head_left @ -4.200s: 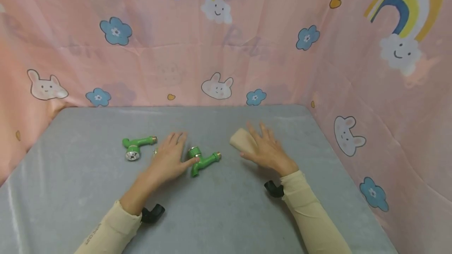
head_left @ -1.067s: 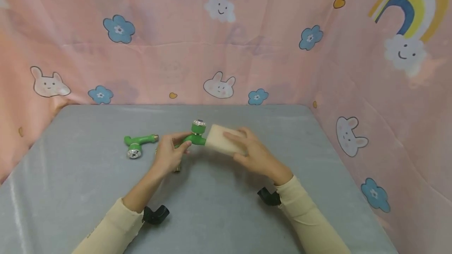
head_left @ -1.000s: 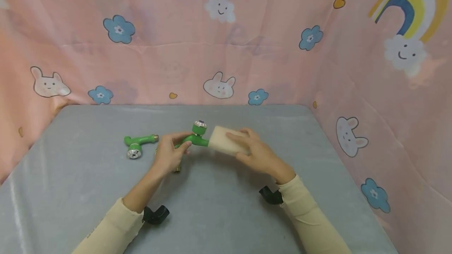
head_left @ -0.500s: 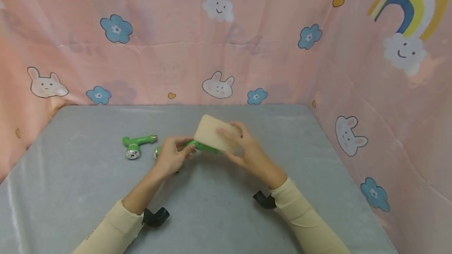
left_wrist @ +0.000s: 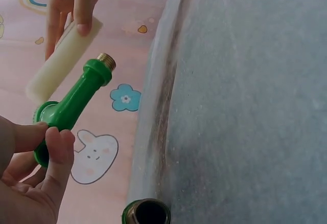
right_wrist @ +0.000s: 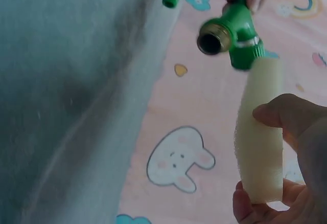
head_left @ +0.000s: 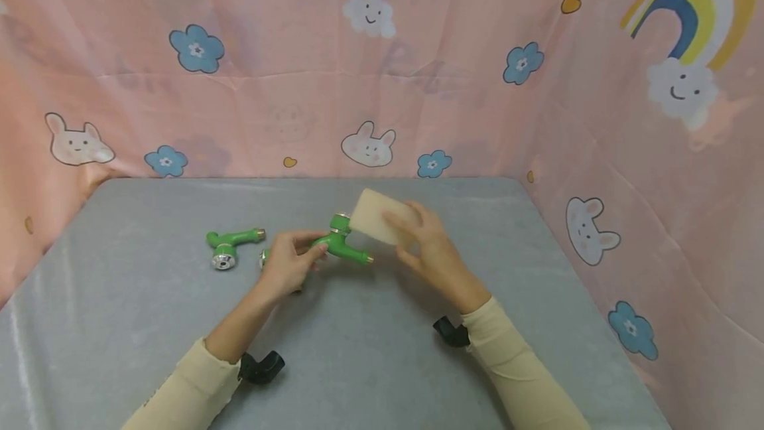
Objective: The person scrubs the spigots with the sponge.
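My left hand grips a green faucet by its spout end, above the table. The faucet's knob points up and away, and its brass threaded inlet points right. In my right hand is a cream sponge block, pinched between thumb and fingers. The sponge's left end is at the faucet's knob; in the right wrist view the sponge overlaps the knob's edge, and whether they touch is hard to tell.
A second green faucet lies on the grey-covered table to the left. Another faucet is mostly hidden behind my left hand. Pink patterned cloth hangs behind and at the sides. Black curved pieces sit at both wrists.
Since the earliest frame, the faucet and the sponge have been lifted off the table. Over the last half second the sponge has shifted right, off the faucet's body to its knob, uncovering the inlet.
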